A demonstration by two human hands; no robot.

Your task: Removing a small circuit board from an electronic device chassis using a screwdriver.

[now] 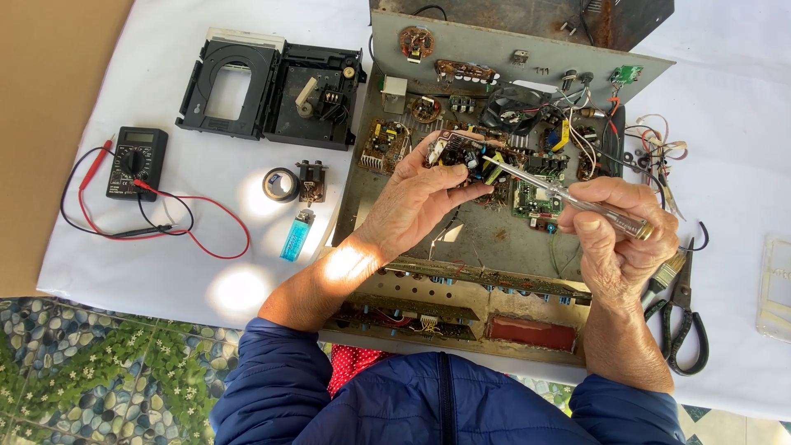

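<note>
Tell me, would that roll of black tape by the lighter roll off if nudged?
Probably not: the tape roll lies flat on its side on the white cloth, so it would likely slide. It looks light and firm, easy to lift by its open centre.

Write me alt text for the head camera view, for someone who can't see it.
Seen from above, a person's left hand holds a small circuit board over an opened electronics chassis while the right hand points a clear-handled screwdriver at it. On the white cloth lie a multimeter with red and black leads, a blue lighter, a tape roll and scissors.
</note>
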